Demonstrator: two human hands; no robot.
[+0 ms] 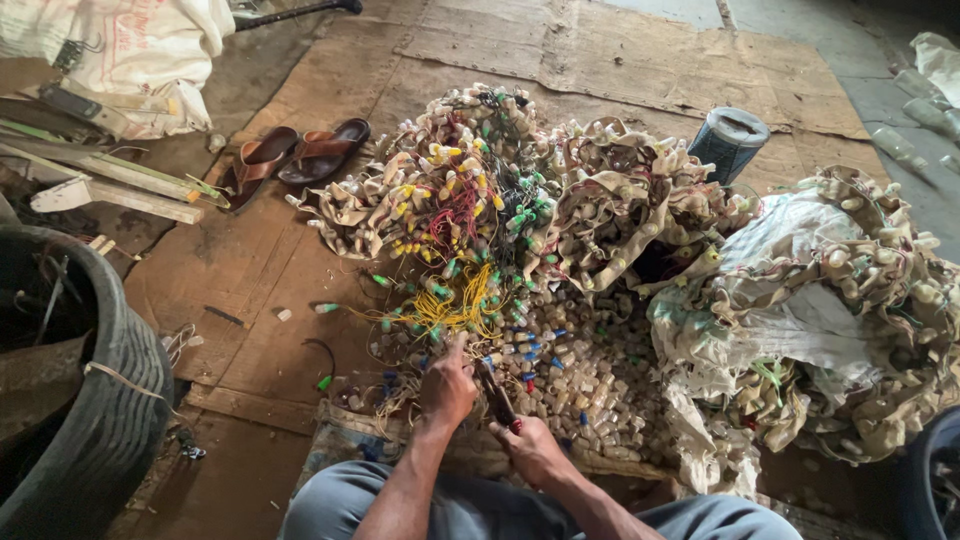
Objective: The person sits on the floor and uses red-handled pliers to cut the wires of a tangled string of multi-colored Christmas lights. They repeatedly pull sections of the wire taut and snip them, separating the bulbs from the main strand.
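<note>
Head view, looking down past our knees at a cardboard-covered floor.

Our left hand point(447, 385) reaches forward into a heap of small capsule-shaped wired parts point(560, 370), fingers bunched together on a tangle of yellow wires point(455, 305) just ahead of it; exactly what the fingertips pinch we cannot tell.

Our right hand point(535, 450) sits just behind and to the right, curled tight around the red-tipped handles of a dark cutting tool point(497, 395), whose nose points up toward the left hand. The two hands lie near each other, not touching.

Beyond the yellow wires rises a big mound of beige strips studded with the same parts point(480, 180), with green, yellow and red wiring showing through. A second mound, mixed with pale sacking point(830, 310), lies to the right.

A pair of brown sandals point(295, 155) rests at upper left, a dark tyre point(110, 420) at far left, a grey ribbed can point(728, 140) behind the heap.
</note>
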